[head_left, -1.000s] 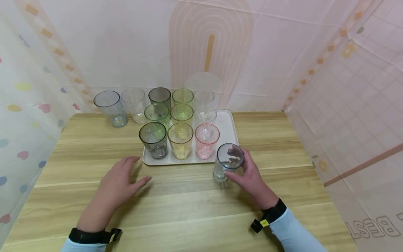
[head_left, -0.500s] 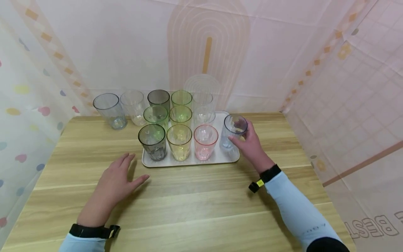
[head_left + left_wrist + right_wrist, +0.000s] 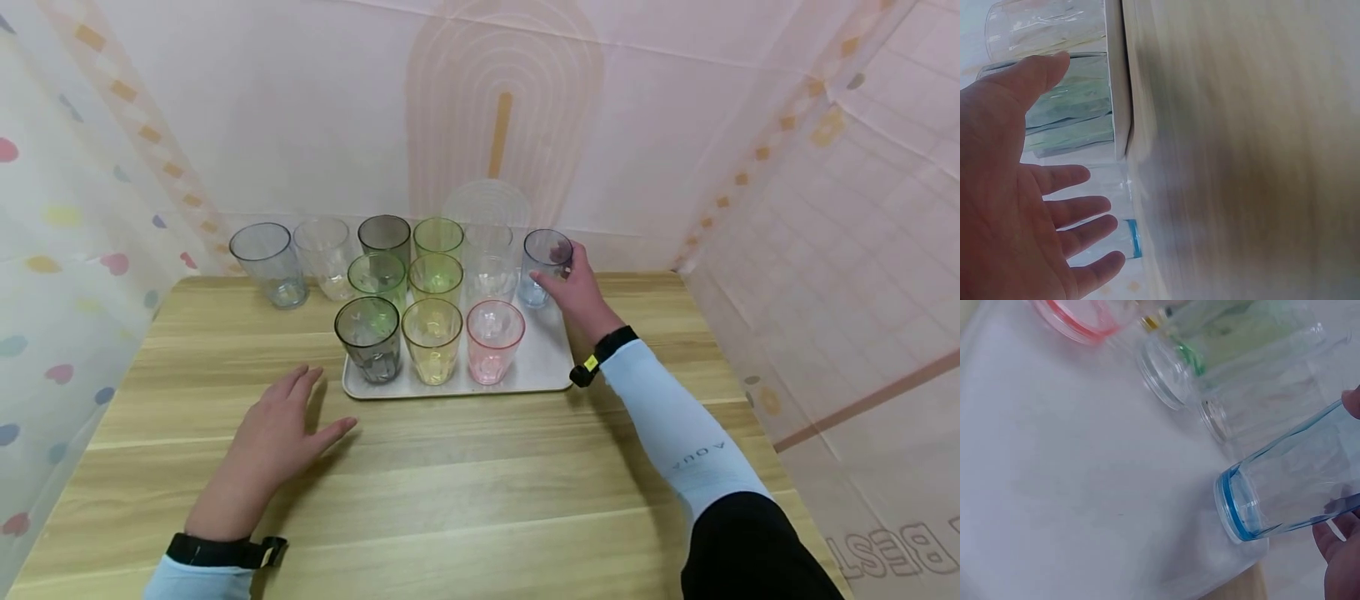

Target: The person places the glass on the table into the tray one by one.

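Observation:
My right hand (image 3: 568, 279) grips a blue-tinted clear glass (image 3: 544, 265) at the far right corner of the white tray (image 3: 542, 367). In the right wrist view the glass (image 3: 1285, 487) has its base at the tray (image 3: 1054, 487) corner, and my fingers (image 3: 1340, 550) curl round it. Whether the base touches the tray I cannot tell. My left hand (image 3: 281, 433) lies flat on the wooden table in front of the tray's left end, holding nothing. The left wrist view shows its open palm (image 3: 1010, 206) near the tray edge (image 3: 1119, 94).
Several coloured glasses stand in rows on the tray, with a grey (image 3: 367, 337), a yellow (image 3: 431, 337) and a pink one (image 3: 493, 337) in front. Two more glasses (image 3: 268, 262) (image 3: 324, 254) stand on the table at the back left. Curtain walls close in three sides.
My right hand carried the blue glass from the table in front of the tray, along the tray's right side, to its far right corner. The left hand stayed put.

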The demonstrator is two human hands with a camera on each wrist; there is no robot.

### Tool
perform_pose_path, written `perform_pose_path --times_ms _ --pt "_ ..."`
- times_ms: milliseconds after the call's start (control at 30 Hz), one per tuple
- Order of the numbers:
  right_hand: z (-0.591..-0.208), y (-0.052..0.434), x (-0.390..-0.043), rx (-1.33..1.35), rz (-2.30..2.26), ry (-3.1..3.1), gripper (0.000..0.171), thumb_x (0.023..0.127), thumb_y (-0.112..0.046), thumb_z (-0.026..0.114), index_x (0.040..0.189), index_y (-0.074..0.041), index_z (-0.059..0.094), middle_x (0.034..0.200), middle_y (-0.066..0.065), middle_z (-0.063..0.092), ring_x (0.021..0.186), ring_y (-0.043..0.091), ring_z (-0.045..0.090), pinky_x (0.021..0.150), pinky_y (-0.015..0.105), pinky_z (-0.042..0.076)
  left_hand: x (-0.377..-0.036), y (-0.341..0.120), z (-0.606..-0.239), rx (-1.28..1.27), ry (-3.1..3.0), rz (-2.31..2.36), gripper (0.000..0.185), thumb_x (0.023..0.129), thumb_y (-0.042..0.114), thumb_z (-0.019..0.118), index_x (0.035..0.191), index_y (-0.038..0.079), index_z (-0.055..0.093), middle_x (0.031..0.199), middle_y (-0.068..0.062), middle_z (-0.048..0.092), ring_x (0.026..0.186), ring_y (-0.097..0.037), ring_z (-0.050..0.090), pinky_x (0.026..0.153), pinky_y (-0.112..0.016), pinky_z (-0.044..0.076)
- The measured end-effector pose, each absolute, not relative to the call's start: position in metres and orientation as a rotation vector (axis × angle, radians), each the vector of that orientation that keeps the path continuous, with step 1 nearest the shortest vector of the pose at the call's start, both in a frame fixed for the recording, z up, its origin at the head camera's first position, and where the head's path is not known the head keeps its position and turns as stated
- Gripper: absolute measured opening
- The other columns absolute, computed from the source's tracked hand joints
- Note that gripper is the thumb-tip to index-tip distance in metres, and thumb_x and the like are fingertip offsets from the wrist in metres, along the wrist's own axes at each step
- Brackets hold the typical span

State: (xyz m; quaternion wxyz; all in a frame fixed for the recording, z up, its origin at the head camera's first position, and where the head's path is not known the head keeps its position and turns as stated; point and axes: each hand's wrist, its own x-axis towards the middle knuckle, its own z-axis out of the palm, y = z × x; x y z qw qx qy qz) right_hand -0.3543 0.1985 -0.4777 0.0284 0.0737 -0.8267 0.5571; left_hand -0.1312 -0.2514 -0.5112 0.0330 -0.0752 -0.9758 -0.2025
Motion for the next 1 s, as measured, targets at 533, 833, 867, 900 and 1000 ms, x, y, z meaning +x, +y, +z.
perform_pose_path --times_ms 533,833,867,900,1000 --pt "-0.476 0.187 -0.376 0.146 1.754 -2.598 0.093 0.102 -0.042 0.081 0.170 -0.010 0.026 0.172 0.013 0.038 0.162 0.025 0.034 0.133 0.040 0.033 -0.132 -0.252 -0.512 -0.231 -3.009 -0.644 0.102 0.096 0.064 0.079 0.159 -0.009 0.046 0.163 -0.041 0.040 0.145 -0.064 0.042 0.112 -0.082 0.039" --pt "-0.478 0.187 -0.379 0.143 1.750 -2.589 0.094 0.102 -0.041 0.081 0.170 -0.007 0.026 0.173 0.017 0.037 0.162 0.028 0.034 0.132 0.043 0.033 -0.132 -0.251 -0.511 -0.222 -3.012 -0.645 0.100 0.097 0.062 0.080 0.159 -0.009 0.046 0.164 -0.041 0.039 0.146 -0.063 0.042 0.113 -0.082 0.039" --pt "-0.478 0.187 -0.379 0.139 1.752 -2.594 0.094 0.102 -0.042 0.081 0.170 -0.008 0.026 0.173 0.017 0.037 0.162 0.028 0.034 0.132 0.043 0.033 -0.132 -0.251 -0.512 -0.222 -3.012 -0.644 0.100 0.097 0.062 0.079 0.159 -0.009 0.046 0.164 -0.041 0.039 0.146 -0.063 0.042 0.113 -0.082 0.039" --pt "-0.478 0.187 -0.379 0.134 1.754 -2.599 0.095 0.102 -0.042 0.081 0.171 -0.009 0.026 0.174 0.016 0.036 0.162 0.028 0.034 0.132 0.043 0.033 -0.132 -0.251 -0.512 -0.223 -3.012 -0.645 0.100 0.097 0.062 0.079 0.159 -0.009 0.046 0.164 -0.041 0.039 0.146 -0.063 0.041 0.113 -0.082 0.039" --pt "-0.478 0.187 -0.378 0.126 1.765 -2.608 0.097 0.101 -0.044 0.082 0.172 -0.010 0.024 0.176 0.016 0.034 0.163 0.029 0.032 0.132 0.045 0.033 -0.131 -0.252 -0.513 -0.230 -3.012 -0.644 0.100 0.097 0.063 0.079 0.159 -0.009 0.046 0.164 -0.041 0.039 0.146 -0.063 0.041 0.112 -0.083 0.039"
